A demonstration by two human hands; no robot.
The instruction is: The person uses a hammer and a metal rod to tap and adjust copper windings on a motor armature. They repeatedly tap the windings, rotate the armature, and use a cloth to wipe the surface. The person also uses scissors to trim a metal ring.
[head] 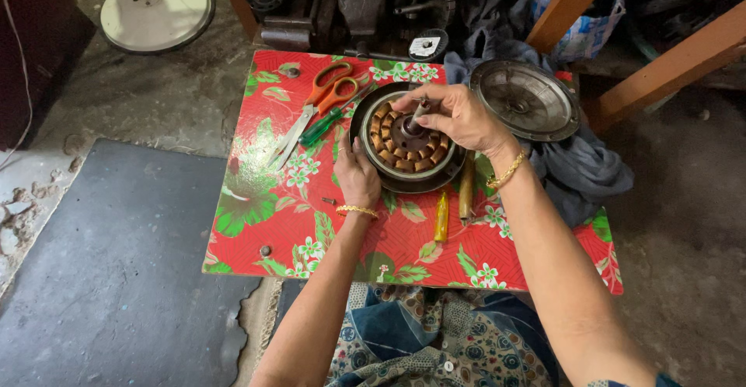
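A round fan motor [404, 140] with a ring of copper coils lies in a dark dish-shaped housing on a small table covered in red flowered cloth [264, 224]. My right hand [454, 115] reaches over it from the right and pinches the steel shaft at the motor's centre. My left hand [356, 176] rests against the housing's left rim and steadies it. Both wrists wear gold bracelets.
Orange-handled scissors [322, 95] and a green-handled screwdriver [320, 129] lie left of the motor. A yellow-handled tool [441, 214] and a wooden-handled tool [466, 193] lie in front of it. A grey metal motor cover [527, 99] sits on dark cloth at right. A vise and clutter stand behind.
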